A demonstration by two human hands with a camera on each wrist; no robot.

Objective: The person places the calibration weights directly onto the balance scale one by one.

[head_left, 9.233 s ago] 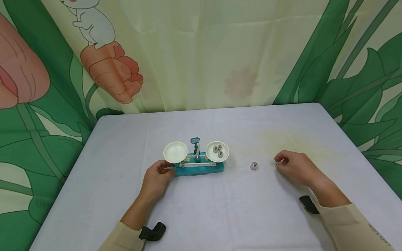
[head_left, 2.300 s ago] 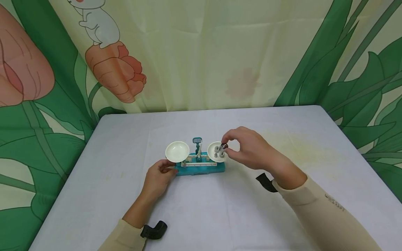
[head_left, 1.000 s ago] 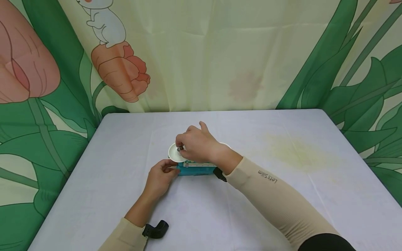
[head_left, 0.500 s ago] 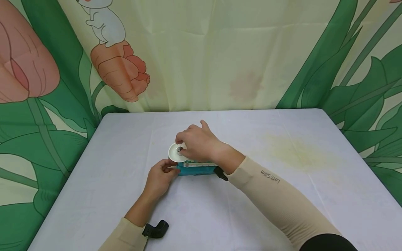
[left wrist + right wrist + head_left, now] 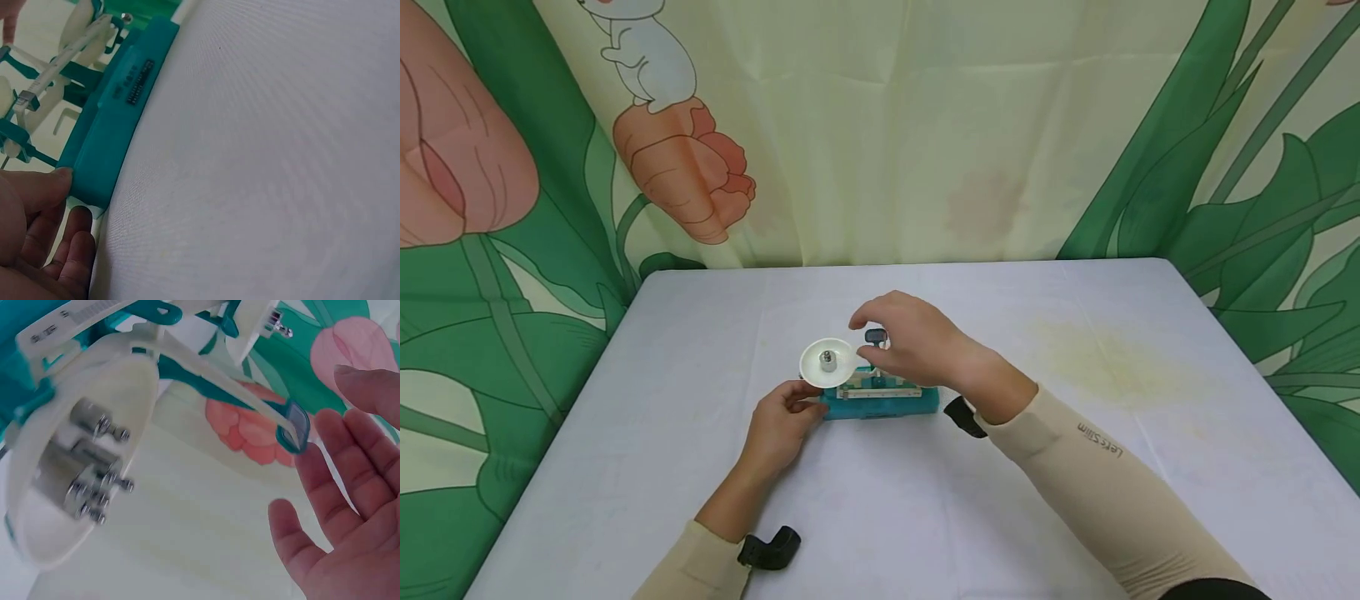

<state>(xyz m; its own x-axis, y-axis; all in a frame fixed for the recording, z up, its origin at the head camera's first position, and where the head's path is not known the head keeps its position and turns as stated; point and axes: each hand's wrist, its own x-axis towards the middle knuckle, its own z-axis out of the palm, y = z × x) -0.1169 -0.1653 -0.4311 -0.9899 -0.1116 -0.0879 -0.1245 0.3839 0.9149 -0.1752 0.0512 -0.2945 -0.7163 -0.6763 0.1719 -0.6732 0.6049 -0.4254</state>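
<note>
A teal balance scale point(image 5: 887, 407) stands on the table, with a white pan on each side. In the left pan point(image 5: 808, 368) one silver metal weight point(image 5: 827, 361) sits upright. My left hand point(image 5: 778, 429) holds the left end of the base, with its thumb point(image 5: 53, 184) on the edge and the fingers curled below. My right hand point(image 5: 917, 337) hovers over the scale's right half, fingers apart and holding nothing. It hides the right pan point(image 5: 134, 387) in the head view; the right wrist view shows several metal weights point(image 5: 59, 478) in that pan.
A white cloth point(image 5: 1037, 500) covers the table. Behind it hangs a curtain point(image 5: 865, 150) printed with leaves and a rabbit on a carrot. The scale's upright pointer plate point(image 5: 876, 336) rises close to my right hand.
My right hand has carried a weight from the right side, let it go in the left pan and drawn back right. The loose weight on the table is gone. My left hand keeps its place.
</note>
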